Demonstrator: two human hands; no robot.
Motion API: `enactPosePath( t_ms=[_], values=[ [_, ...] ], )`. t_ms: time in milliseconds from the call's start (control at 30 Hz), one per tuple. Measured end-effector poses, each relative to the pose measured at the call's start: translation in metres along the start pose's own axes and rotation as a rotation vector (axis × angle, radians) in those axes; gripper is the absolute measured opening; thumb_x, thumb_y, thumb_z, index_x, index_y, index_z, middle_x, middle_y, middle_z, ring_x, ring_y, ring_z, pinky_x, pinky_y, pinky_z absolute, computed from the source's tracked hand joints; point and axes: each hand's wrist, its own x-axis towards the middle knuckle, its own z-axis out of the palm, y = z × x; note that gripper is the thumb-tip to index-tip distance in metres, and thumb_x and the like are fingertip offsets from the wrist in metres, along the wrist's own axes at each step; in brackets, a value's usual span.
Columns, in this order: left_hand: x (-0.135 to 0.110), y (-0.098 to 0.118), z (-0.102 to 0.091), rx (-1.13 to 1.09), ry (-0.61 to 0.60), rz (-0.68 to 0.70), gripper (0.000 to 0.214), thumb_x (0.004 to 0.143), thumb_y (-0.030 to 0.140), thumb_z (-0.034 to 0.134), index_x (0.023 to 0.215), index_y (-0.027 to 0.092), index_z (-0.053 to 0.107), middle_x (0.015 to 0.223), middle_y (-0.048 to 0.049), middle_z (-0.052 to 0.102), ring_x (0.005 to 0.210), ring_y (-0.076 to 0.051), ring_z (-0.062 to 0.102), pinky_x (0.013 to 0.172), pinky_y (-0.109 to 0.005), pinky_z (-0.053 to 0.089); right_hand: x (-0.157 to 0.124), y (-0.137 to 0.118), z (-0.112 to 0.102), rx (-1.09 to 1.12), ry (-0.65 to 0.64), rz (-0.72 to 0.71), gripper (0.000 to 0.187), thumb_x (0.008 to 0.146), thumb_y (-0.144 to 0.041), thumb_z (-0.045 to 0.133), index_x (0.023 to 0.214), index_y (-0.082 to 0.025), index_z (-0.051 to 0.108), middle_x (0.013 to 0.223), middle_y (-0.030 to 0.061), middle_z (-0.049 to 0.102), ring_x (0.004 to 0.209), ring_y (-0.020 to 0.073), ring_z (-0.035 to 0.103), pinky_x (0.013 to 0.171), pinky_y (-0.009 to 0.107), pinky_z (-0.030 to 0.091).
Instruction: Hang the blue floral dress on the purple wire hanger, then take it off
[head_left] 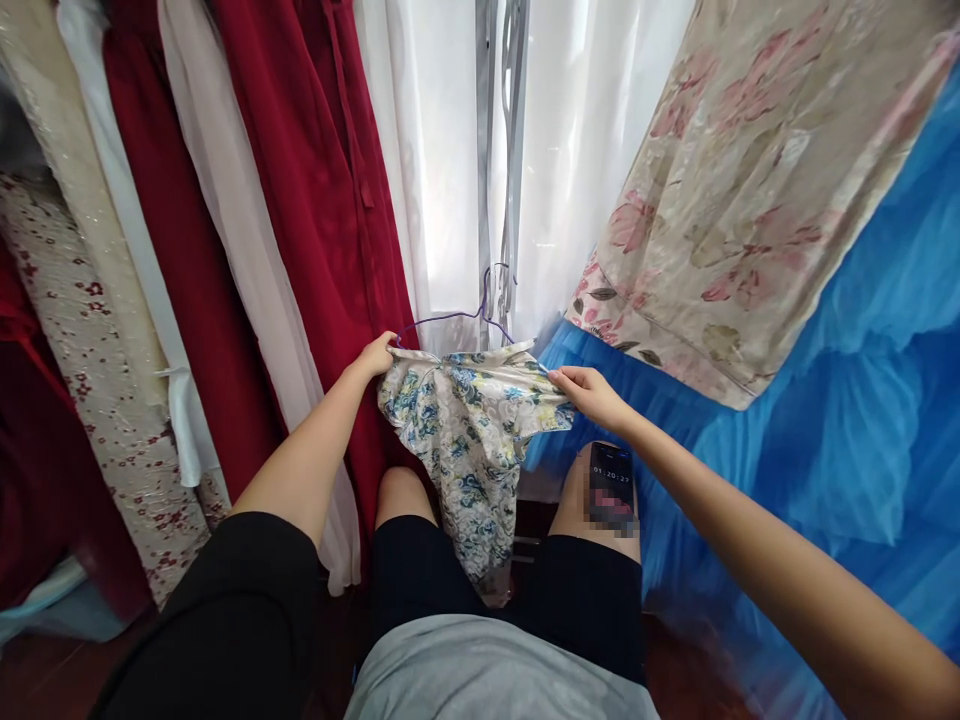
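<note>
A small garment with a blue and yellow flower print (469, 430) hangs on a thin purple wire hanger (465, 316) in front of me. My left hand (375, 355) is closed on the garment's left shoulder, at the hanger's end. My right hand (589, 392) pinches the garment's right shoulder edge. The hanger's hook rises toward a metal rack pole (487, 150). The garment's lower part drapes down between my knees.
Dark red dresses (315, 180) and pale ones hang at the left, white sheer fabric (427, 150) behind. A beige floral garment (750, 190) and blue tulle (847, 400) fill the right. A phone showing a timer (611, 478) lies on my right thigh.
</note>
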Motion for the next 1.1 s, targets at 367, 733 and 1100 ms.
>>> enactPosePath(
  t_ms=[367, 733, 1100],
  values=[
    [-0.009, 0.009, -0.004, 0.025, 0.008, 0.101, 0.017, 0.071, 0.013, 0.047, 0.062, 0.02, 0.06, 0.077, -0.0043, 0.069, 0.089, -0.025, 0.059, 0.105, -0.044, 0.036, 0.0, 0.017, -0.01, 0.144, 0.173, 0.017, 0.058, 0.08, -0.073, 0.063, 0.063, -0.022, 0.043, 0.059, -0.0046, 0.033, 0.055, 0.0117, 0.027, 0.052, 0.028, 0.022],
    [-0.007, 0.076, -0.031, -0.149, 0.149, 0.424, 0.035, 0.085, 0.015, 0.041, 0.1, 0.015, 0.073, 0.105, -0.0076, 0.072, 0.097, -0.022, 0.063, 0.095, -0.032, 0.047, 0.004, 0.045, 0.024, 0.428, 0.42, 0.1, 0.047, 0.073, -0.069, 0.072, 0.072, -0.023, 0.062, 0.069, -0.0006, 0.057, 0.064, 0.0169, 0.05, 0.059, 0.028, 0.042],
    [-0.028, 0.079, 0.008, -0.165, 0.188, 0.318, 0.036, 0.097, 0.045, 0.045, 0.106, 0.017, 0.065, 0.107, -0.0109, 0.069, 0.101, -0.025, 0.061, 0.094, -0.036, 0.044, -0.04, 0.081, 0.011, 0.375, 0.519, 0.133, 0.055, 0.075, -0.069, 0.071, 0.057, -0.02, 0.053, 0.054, -0.0043, 0.042, 0.051, 0.0106, 0.033, 0.048, 0.025, 0.029]
  ],
)
